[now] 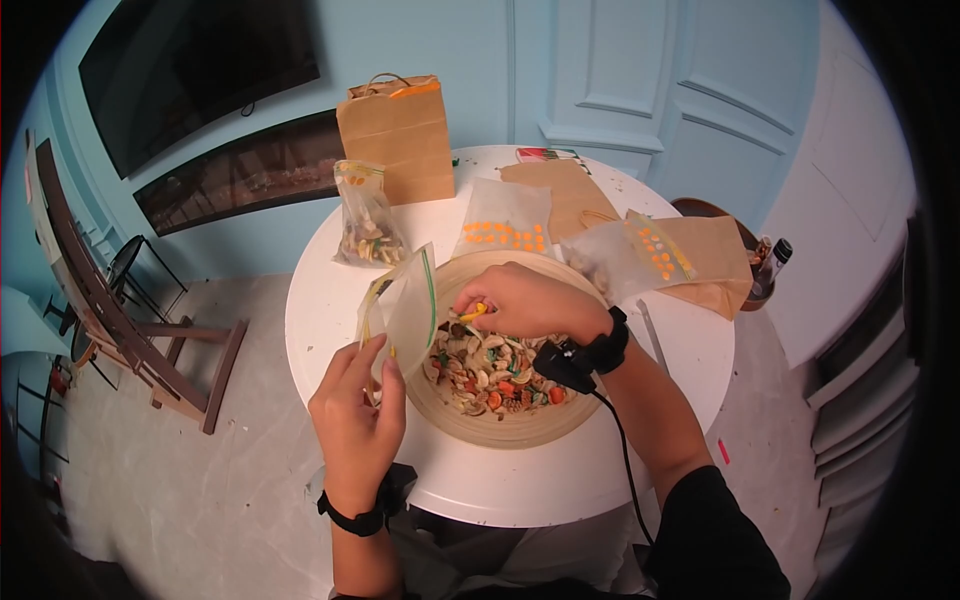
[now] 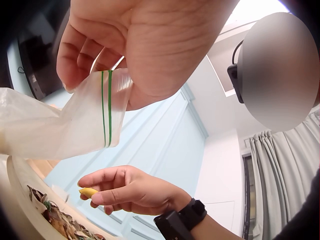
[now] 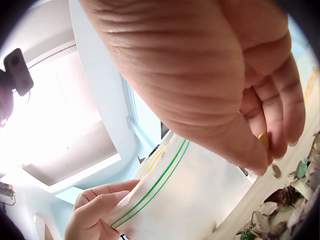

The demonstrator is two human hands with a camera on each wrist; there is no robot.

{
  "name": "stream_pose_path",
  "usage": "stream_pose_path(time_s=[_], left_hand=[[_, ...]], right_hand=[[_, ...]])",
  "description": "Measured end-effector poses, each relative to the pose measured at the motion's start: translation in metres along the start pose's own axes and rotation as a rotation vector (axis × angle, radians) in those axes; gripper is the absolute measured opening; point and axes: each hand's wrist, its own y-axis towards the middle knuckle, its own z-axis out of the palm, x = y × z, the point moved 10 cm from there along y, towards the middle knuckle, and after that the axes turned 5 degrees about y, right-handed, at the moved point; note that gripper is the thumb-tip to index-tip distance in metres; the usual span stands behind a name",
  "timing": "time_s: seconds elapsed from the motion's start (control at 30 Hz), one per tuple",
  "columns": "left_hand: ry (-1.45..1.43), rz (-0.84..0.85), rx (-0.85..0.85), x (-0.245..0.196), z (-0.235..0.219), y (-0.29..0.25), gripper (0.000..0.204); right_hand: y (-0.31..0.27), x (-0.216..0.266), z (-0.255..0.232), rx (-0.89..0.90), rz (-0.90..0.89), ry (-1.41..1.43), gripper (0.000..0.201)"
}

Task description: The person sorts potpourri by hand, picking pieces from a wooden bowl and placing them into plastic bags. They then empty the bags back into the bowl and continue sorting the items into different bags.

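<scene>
My left hand (image 1: 362, 415) holds a translucent zip bag (image 1: 408, 310) by its top edge at the left rim of a round wooden bowl (image 1: 470, 432). Green zip lines run along the bag's mouth, which gapes toward the bowl. Between thumb and fingers, my right hand (image 1: 535, 300) pinches a small yellow piece (image 2: 88, 191) above the bowl. Dried potpourri (image 1: 490, 370) fills the bowl's bottom: pale slices, orange bits, green flecks and a small cone. In the right wrist view, the yellow piece (image 3: 263, 140) is partly hidden by the fingers.
On the white round table (image 1: 450, 490) stand a brown paper bag (image 1: 400, 140) and a filled zip bag (image 1: 368, 220). More zip bags with orange dots, including one flat bag (image 1: 505, 215), lie behind the bowl near flattened kraft bags (image 1: 570, 195). A dark bottle (image 1: 775, 260) stands at the right.
</scene>
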Motion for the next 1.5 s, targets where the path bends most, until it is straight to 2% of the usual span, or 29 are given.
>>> stream_pose_path(time_s=[0.33, 0.43, 0.53, 0.63, 0.83, 0.93, 1.03, 1.23, 1.33, 1.43, 1.5], left_hand=[[0.022, -0.021, 0.050, -0.006, 0.006, -0.001, 0.023], [0.037, -0.014, 0.051, -0.005, 0.006, -0.002, 0.023], [0.038, -0.011, 0.046, -0.004, 0.004, -0.002, 0.024], [0.026, -0.007, 0.041, -0.005, 0.003, -0.001, 0.024], [-0.003, 0.014, 0.026, -0.008, 0.006, -0.001, 0.029], [-0.002, 0.023, 0.024, -0.006, 0.007, -0.001, 0.028], [0.000, 0.023, 0.020, -0.004, 0.005, -0.001, 0.028], [-0.003, 0.012, 0.032, -0.003, 0.006, -0.001, 0.029], [0.008, 0.038, 0.038, -0.004, 0.009, -0.002, 0.031], [0.022, 0.064, 0.061, -0.006, 0.013, -0.004, 0.032], [0.030, 0.072, 0.062, -0.005, 0.014, -0.005, 0.032]], right_hand=[[-0.001, -0.004, -0.009, -0.041, 0.111, -0.086, 0.025], [-0.001, -0.004, -0.012, -0.058, 0.087, -0.086, 0.026], [-0.004, -0.007, -0.010, -0.041, 0.192, 0.245, 0.029], [-0.006, 0.005, -0.014, -0.009, 0.207, 0.349, 0.030], [-0.005, 0.004, -0.015, -0.056, 0.124, 0.532, 0.027], [-0.005, 0.008, -0.018, -0.068, 0.099, 0.514, 0.029], [-0.004, 0.006, -0.016, 0.002, 0.157, 0.416, 0.033], [-0.003, 0.007, -0.024, -0.108, 0.135, 0.438, 0.028], [-0.002, 0.024, -0.028, -0.172, 0.015, 0.594, 0.026], [-0.002, 0.041, -0.022, -0.134, -0.040, 0.651, 0.024], [-0.005, 0.049, -0.021, -0.122, 0.005, 0.579, 0.022]])
